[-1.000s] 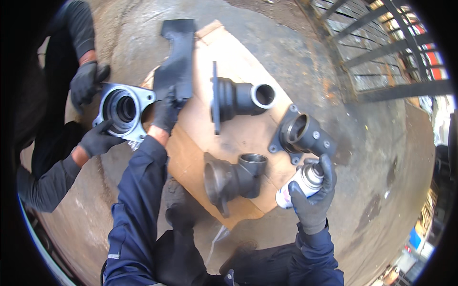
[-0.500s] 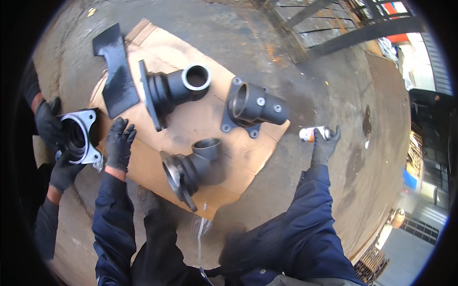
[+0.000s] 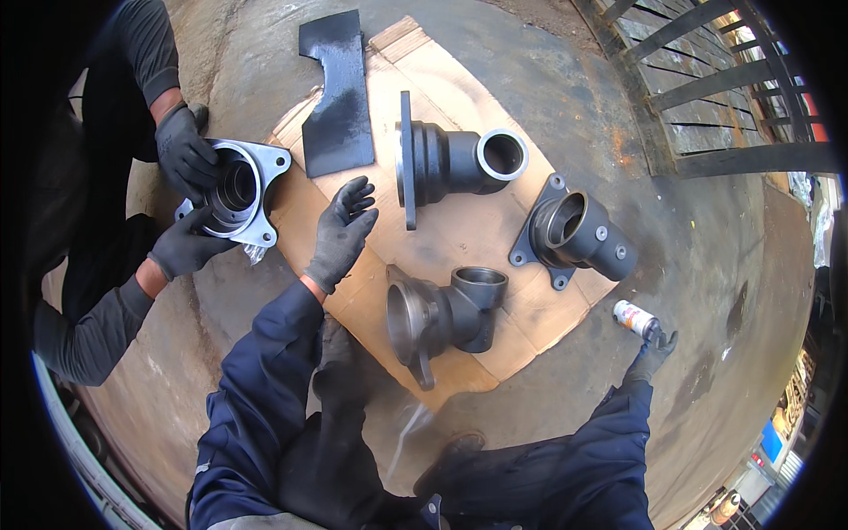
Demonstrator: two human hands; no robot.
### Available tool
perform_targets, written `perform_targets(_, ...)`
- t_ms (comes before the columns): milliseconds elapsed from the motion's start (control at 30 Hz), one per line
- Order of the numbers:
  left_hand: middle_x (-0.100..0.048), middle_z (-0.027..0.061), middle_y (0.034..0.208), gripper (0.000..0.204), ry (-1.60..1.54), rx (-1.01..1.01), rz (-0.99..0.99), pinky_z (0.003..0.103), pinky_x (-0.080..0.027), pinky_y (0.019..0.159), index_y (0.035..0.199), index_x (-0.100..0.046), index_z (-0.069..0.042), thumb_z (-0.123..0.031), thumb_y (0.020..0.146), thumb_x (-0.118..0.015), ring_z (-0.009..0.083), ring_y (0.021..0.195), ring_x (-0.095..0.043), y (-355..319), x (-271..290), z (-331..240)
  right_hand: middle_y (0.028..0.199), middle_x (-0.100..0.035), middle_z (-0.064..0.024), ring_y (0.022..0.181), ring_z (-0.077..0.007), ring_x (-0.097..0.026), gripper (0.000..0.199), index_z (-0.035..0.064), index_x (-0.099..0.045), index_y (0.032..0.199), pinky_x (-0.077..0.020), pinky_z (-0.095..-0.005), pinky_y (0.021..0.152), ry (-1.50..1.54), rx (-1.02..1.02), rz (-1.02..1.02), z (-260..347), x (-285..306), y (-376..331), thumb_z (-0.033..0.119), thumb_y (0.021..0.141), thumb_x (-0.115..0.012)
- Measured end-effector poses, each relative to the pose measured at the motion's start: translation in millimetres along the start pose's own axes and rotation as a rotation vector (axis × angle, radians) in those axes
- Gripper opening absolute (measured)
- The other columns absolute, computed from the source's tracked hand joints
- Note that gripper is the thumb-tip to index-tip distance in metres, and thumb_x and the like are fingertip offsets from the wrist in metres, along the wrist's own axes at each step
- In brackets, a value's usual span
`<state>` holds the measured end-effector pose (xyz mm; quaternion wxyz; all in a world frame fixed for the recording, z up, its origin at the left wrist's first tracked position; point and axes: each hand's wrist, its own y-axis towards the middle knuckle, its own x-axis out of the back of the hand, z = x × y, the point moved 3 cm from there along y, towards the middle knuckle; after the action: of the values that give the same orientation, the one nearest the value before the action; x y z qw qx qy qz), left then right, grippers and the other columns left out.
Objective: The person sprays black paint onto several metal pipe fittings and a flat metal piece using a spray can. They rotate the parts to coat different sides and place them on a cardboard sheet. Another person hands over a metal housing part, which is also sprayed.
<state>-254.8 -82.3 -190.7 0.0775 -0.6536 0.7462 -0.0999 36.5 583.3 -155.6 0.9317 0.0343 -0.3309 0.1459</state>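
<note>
My left hand (image 3: 338,237) wears a dark grey glove and is raised palm-sideways over the left edge of the cardboard, fingers stretched, nothing in it. It is nearest to a black painted flat plate (image 3: 340,115) and a black flanged pipe fitting (image 3: 442,162). Far to the right, my gloved right hand (image 3: 651,358) reaches low, fingers apart, at the near end of a white spray can (image 3: 634,318) with an orange marking. Another black flanged elbow (image 3: 450,314) and a black fitting with a four-hole flange (image 3: 579,231) rest on the cardboard (image 3: 521,309).
At left a co-worker's gloved hands (image 3: 187,150) grip a flanged metal housing (image 3: 250,196) with a bare silvery face. A dark metal rack (image 3: 707,97) stands at the upper right. My boot (image 3: 464,446) is close to the cardboard's near corner.
The view has swung left, so everything sits farther right and the co-worker shows more. My right hand stays beside the spray can, covering less of it. My left hand remains raised.
</note>
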Motion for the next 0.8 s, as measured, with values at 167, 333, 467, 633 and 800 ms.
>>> perform_targets(167, -0.063, 0.0143, 0.150, 0.056, -0.202, 0.039, -0.007, 0.032, -0.051, 0.113, 0.161, -0.048, 0.002, -0.005, 0.108, -0.066, 0.0194, 0.133, -0.061, 3.2, -5.9, -9.5, 0.149, -0.060, -0.0211, 0.133, -0.0291, -0.063, 0.064, -0.0037, -0.048, 0.158, -0.0534, -0.0411, 0.112, 0.059, 0.384, -0.133, 157.8, -5.1, -36.3, 0.026, 0.108, -0.073)
perform_targets(333, -0.066, 0.0148, 0.147, 0.053, -0.282, 0.079, 0.045, 0.036, -0.050, 0.117, 0.160, -0.050, -0.001, -0.032, 0.117, -0.056, 0.0231, 0.136, -0.064, 16.7, -11.6, -26.3, 0.143, -0.068, -0.0190, 0.128, -0.0275, -0.069, 0.045, -0.0064, -0.058, 0.149, -0.0542, -0.0389, 0.112, 0.392, 0.633, 0.394, 292.2, -90.2, -156.5, 0.013, 0.109, -0.068)
perform_targets(467, -0.067, 0.0168, 0.145, 0.053, -0.420, 0.129, 0.084, 0.038, -0.050, 0.117, 0.153, -0.052, 0.001, -0.036, 0.116, -0.058, 0.0248, 0.134, -0.065, 36.0, -22.4, -34.4, 0.143, -0.068, -0.0162, 0.128, -0.0223, -0.067, 0.050, -0.0052, -0.058, 0.150, -0.0515, -0.0338, 0.112, 0.111, 0.831, 0.644, 347.6, -193.9, -209.0, 0.017, 0.108, -0.071)
perform_targets(633, -0.063, 0.0194, 0.148, 0.068, -0.702, 0.338, 0.139, 0.042, -0.050, 0.118, 0.157, -0.046, 0.003, -0.051, 0.115, -0.052, 0.0272, 0.130, -0.064, 59.4, -31.5, -38.5, 0.147, -0.067, -0.0266, 0.132, -0.0348, -0.069, 0.073, -0.0050, -0.059, 0.151, -0.0544, -0.0419, 0.110, 0.117, 0.313, 0.720, 339.1, -325.5, -203.0, 0.042, 0.100, -0.082)
perform_targets(800, -0.068, 0.0164, 0.138, 0.078, -0.779, 0.483, 0.170, 0.040, -0.057, 0.105, 0.155, -0.048, 0.003, -0.061, 0.111, -0.054, 0.0227, 0.116, -0.069, 83.5, -34.2, -46.8, 0.152, -0.061, -0.0312, 0.142, -0.0402, -0.061, 0.081, -0.0061, -0.062, 0.148, -0.0488, -0.0429, 0.118, -0.110, 0.421, 0.838, 319.2, -378.7, -196.3, 0.060, 0.101, -0.072)
